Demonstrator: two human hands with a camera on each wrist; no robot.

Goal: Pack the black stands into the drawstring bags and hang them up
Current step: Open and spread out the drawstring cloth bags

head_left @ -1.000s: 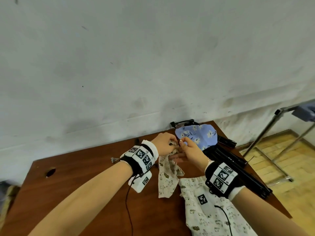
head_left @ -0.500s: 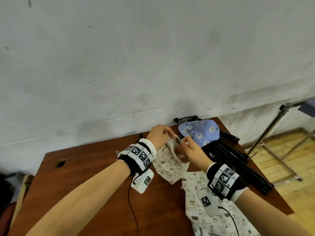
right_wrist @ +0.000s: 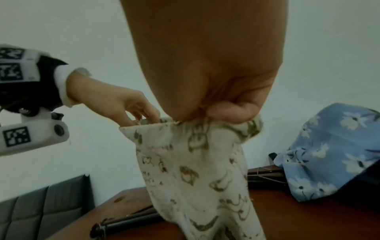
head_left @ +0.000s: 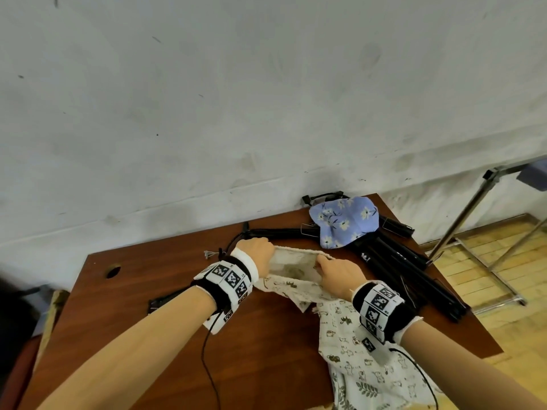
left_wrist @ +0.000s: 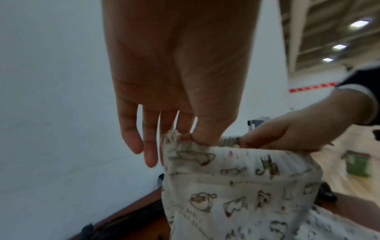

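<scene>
Cream drawstring bag [head_left: 293, 272] with small animal print: raised above the wooden table [head_left: 124, 327], mouth pulled wide between both hands, lower body trailing down toward the tabletop. Left hand [head_left: 257, 252]: thumb and forefinger pinched on the left end of the hem; remaining fingers [left_wrist: 148, 146] straight and spread, clear of the cloth, as seen from the left wrist. Right hand [head_left: 340, 275]: fingers curled into a fist over a gathered bunch of the right end of the hem, thumb [right_wrist: 230, 112] pressed against the fabric in the right wrist view. Second cream printed bag [head_left: 367, 362]: flat on the near right part of the table, partly under the right forearm, touching the lower edge of the held bag. Blue floral bag [head_left: 344, 221]: at the far right corner, draped over the black stands [head_left: 393, 258]. Stands: folded, bundled, lying on the table from behind the hands out to the right edge; one long black leg [head_left: 284, 233] stretched leftward just beyond the held bag. Marker-tagged wristbands [head_left: 229, 281] on both wrists, thin black cable [head_left: 207, 356] hanging from the left one. Round hole [head_left: 113, 271] in the tabletop at far left. Scuffed white wall [head_left: 236, 99] behind. Metal rack frame [head_left: 473, 208] on the wooden floor at right.
</scene>
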